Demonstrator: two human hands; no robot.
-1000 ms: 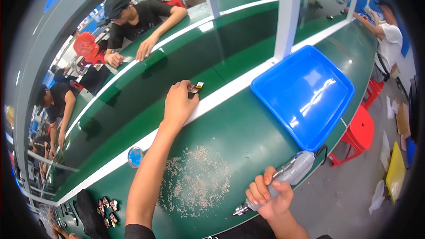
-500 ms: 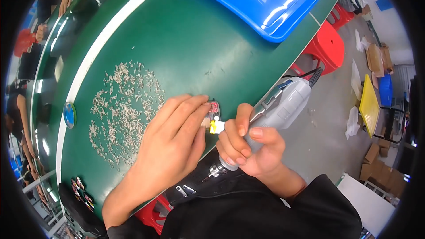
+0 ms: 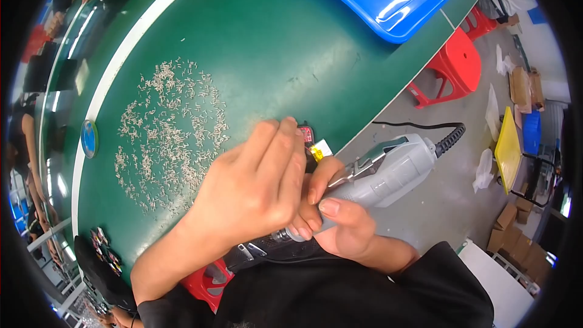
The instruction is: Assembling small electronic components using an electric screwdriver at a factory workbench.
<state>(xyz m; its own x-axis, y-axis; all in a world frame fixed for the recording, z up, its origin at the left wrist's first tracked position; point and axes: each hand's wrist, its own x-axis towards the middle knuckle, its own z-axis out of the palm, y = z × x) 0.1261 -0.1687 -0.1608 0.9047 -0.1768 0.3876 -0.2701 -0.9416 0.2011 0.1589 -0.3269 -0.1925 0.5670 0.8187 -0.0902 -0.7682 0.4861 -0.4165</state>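
My right hand (image 3: 343,222) is wrapped around a grey electric screwdriver (image 3: 388,173), its cable end pointing up and right. The chuck shows just below my left wrist side, and its bit is hidden. My left hand (image 3: 258,179) is closed, fingers bent and pressed together, close against the right fingers; whatever it may pinch is hidden. Just beyond the left fingertips lies a small dark-framed device with a red board (image 3: 306,135), partly covered. A yellow-taped piece (image 3: 316,154) and a white square piece (image 3: 322,147) sit beside it near the table edge.
Many tiny screws (image 3: 173,136) are spread on the green table (image 3: 273,42) left of my hands. A blue tray (image 3: 388,0) lies at the far right, a round blue-lidded tin (image 3: 90,138) at the left. Red stools (image 3: 452,64) stand past the edge; the screwdriver's black cable (image 3: 419,126) loops there.
My left hand has drawn back off the device toward my right hand, its fingers curling. The screwdriver has swung slightly flatter and lower, and its chuck is now mostly behind my left hand.
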